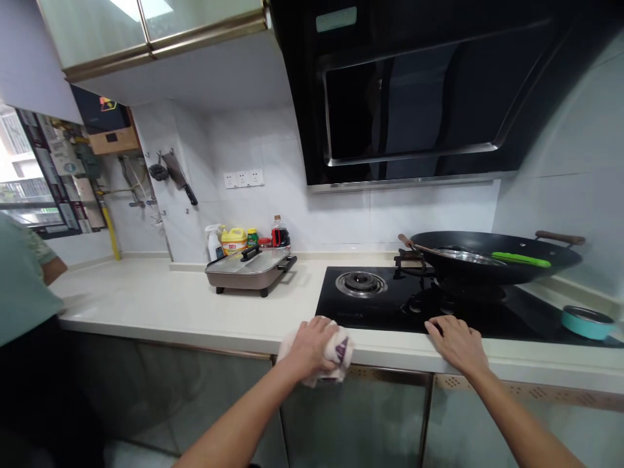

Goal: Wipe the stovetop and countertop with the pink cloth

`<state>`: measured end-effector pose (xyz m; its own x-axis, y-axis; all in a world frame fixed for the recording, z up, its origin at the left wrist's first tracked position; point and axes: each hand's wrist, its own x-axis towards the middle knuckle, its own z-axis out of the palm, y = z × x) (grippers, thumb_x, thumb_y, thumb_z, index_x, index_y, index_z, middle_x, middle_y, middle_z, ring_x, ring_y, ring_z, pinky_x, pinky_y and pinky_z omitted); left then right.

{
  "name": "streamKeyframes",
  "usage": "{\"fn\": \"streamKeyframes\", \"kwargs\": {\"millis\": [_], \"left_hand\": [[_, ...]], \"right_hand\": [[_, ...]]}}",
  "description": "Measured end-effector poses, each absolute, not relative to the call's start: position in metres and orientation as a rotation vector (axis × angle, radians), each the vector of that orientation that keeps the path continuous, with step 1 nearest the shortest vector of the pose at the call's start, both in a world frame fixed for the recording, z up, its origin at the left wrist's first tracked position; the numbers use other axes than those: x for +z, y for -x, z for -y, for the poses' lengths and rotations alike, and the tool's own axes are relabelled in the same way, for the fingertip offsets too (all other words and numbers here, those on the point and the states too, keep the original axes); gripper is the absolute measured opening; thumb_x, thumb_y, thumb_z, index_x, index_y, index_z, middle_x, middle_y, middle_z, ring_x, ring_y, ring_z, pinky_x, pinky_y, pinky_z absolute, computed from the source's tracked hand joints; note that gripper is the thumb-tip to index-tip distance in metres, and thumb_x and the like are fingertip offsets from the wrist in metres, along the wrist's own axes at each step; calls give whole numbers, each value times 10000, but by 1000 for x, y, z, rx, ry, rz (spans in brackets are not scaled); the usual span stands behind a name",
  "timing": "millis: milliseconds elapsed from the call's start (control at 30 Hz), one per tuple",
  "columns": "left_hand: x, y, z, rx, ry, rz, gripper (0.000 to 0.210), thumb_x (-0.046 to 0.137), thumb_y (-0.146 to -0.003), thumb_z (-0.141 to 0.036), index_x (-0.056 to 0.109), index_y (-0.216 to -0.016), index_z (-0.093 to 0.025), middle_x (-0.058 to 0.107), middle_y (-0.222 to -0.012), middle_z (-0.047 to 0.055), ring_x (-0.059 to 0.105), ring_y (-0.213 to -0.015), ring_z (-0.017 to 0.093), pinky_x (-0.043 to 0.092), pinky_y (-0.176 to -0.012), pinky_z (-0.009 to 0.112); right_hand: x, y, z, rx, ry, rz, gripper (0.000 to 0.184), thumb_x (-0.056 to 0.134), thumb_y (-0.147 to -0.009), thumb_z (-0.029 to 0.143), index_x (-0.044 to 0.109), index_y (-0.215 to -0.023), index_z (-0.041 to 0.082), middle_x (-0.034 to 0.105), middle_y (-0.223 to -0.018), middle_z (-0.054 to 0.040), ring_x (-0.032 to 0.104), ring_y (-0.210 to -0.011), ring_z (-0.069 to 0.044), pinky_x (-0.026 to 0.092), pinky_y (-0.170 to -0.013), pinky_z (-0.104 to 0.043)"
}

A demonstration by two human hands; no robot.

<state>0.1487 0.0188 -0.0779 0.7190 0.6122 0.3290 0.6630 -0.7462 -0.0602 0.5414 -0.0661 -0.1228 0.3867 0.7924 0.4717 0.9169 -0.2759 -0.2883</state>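
Observation:
My left hand [312, 346] is closed around a pale cloth [344, 351] with a purple print, pressed against the front edge of the white countertop [160, 309]. Part of the cloth hangs down over the edge. To the right, my right hand [457, 341] rests on the counter edge in front of the black gas stove [370, 315]; its fingers are loosely bent, thumb apart, holding nothing. A bare burner [361, 283] lies beyond my left hand. Behind my right hand a large black wok [492, 257] sits on the other burner, with a green-handled utensil [520, 259] inside.
An electric pan [244, 273] with a glass lid stands on the counter, bottles [279, 232] behind it. A teal round container [587, 322] is at the stove's right end. The range hood [409, 97] overhangs the stove. Another person [24, 279] stands at far left.

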Motion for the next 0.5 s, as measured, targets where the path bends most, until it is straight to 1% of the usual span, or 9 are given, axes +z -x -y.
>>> {"fn": "streamKeyframes", "kwargs": {"millis": [167,267,367,500], "left_hand": [[-71,-71,-56,-397,2678,1363,811,830,-696,-594,587,-1406,-286,566,-1516,101,483,-1386,367,411,-1095,494],[-62,-41,-75,-388,2671,1601,693,738,-794,-581,605,-1411,-296,565,-1537,79,467,-1425,349,398,-1127,480],[-55,-31,-90,-461,2618,1810,533,593,-910,-562,646,-1373,-305,597,-1513,67,488,-1418,332,392,-1139,464],[-53,-42,-103,-490,2532,1917,483,514,-967,-561,665,-1341,-297,632,-1470,72,531,-1375,333,396,-1125,478]], "right_hand": [[-123,-540,67,-316,2145,1470,500,329,-1000,545,692,-1182,253,672,-1294,-79,564,-1215,-296,369,-1064,-520],[-122,-539,67,-333,2146,1473,505,323,-1003,546,692,-1183,252,674,-1290,-82,566,-1209,-294,365,-1062,-520],[-121,-537,67,-336,2151,1469,503,321,-1007,540,695,-1180,252,674,-1289,-84,568,-1204,-293,366,-1058,-515],[-119,-535,66,-341,2177,1459,501,339,-1004,544,697,-1188,247,671,-1285,-93,562,-1216,-311,360,-1060,-529]]}}
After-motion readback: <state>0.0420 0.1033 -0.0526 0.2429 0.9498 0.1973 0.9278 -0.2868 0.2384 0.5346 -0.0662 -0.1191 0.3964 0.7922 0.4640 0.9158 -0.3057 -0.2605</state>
